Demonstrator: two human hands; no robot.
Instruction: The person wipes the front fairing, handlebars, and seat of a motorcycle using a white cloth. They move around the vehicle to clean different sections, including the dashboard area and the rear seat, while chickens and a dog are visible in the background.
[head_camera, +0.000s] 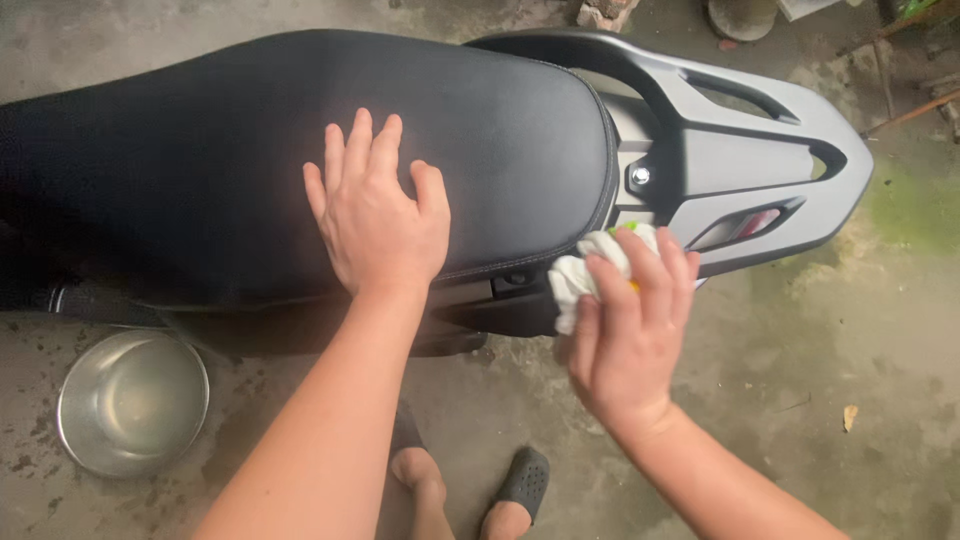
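My left hand (378, 208) lies flat, fingers spread, on the black motorbike seat (200, 150). My right hand (628, 330) grips a crumpled white cloth (585, 272) and presses it against the bike's side panel just below the seat's rear edge. A grey grab rail (740, 140) forms the tail of the bike to the right of the seat. A bolt (640, 176) sits between seat and rail.
A round metal bowl (132, 400) stands on the stained concrete floor (820, 400) at lower left. My feet in dark sandals (525, 482) are below the bike. Rubble and sticks lie along the top right edge.
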